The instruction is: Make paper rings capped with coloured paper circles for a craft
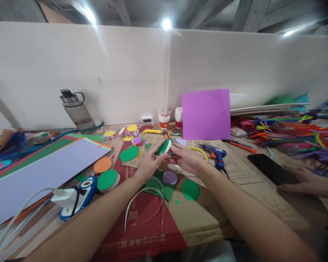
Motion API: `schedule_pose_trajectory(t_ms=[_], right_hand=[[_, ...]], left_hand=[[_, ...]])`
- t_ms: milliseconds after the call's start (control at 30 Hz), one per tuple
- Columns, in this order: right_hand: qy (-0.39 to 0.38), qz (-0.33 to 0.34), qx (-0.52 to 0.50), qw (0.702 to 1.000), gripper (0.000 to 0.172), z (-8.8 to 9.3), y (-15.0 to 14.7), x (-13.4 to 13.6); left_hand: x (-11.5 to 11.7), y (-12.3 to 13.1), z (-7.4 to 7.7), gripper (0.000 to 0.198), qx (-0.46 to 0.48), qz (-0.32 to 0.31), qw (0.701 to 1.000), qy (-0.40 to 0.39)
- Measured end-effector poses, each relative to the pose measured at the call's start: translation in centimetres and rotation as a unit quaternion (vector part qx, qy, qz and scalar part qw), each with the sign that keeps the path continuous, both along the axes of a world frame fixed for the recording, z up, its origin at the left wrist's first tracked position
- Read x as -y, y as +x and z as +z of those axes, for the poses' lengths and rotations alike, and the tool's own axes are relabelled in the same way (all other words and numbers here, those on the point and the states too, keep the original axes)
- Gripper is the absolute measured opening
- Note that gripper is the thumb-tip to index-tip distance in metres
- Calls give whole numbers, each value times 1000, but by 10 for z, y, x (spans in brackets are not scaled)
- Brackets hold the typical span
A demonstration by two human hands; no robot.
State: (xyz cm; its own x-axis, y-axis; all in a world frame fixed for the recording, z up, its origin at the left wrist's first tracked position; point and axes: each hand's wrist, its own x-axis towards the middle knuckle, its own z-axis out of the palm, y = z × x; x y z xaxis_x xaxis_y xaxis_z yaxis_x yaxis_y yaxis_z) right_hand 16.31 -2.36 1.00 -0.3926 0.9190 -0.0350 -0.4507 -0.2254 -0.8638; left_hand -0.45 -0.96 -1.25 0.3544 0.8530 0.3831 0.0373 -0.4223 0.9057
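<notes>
My left hand (150,162) and my right hand (188,157) meet over the middle of the table. Between them, tilted, is a round disc (163,147) with a green face and a white rim, gripped from both sides. Below the hands lie a purple paper circle (170,178), a green paper circle (190,190) and a green paper sheet (153,193) under curled white strips (127,207). Left of my left hand are a flat green circle (129,154), an orange circle (102,165) and a thick green-topped disc (108,180).
A blue hot glue gun (220,157) and yellow ring lie right of my hands. Another person's hand (308,182) touches a black phone (273,169). Coloured sheets (51,171), a power strip (87,193) and a bottle (79,112) stand left; a purple sheet (206,114) leans at the wall.
</notes>
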Motion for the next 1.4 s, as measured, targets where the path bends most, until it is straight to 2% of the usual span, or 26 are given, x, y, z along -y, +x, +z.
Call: schedule_pose_trajectory(t_ms=[133, 233, 467, 867, 1100, 1233, 1400], right_hand=[[4, 0, -2, 1000, 31, 0, -1, 1], [7, 4, -10, 1000, 29, 0, -3, 1], [6, -11, -16, 1000, 22, -1, -7, 1], [81, -14, 28, 996, 27, -3, -14, 0], [88, -32, 56, 994, 16, -7, -17, -1], [65, -67, 86, 992, 14, -12, -14, -4], [47, -116, 156, 980, 13, -16, -11, -7]], left_hand=[[0, 0, -1, 53, 14, -13, 1000, 2], [1, 0, 0, 48, 14, -9, 1000, 15], [2, 0, 4, 47, -50, 18, 997, 51], [-2, -2, -7, 50, -83, 46, 992, 78], [-5, -5, -12, 53, -147, 65, 977, 143], [-1, -2, -7, 53, -129, 70, 981, 124], [0, 1, -6, 52, -49, 75, 995, 42]])
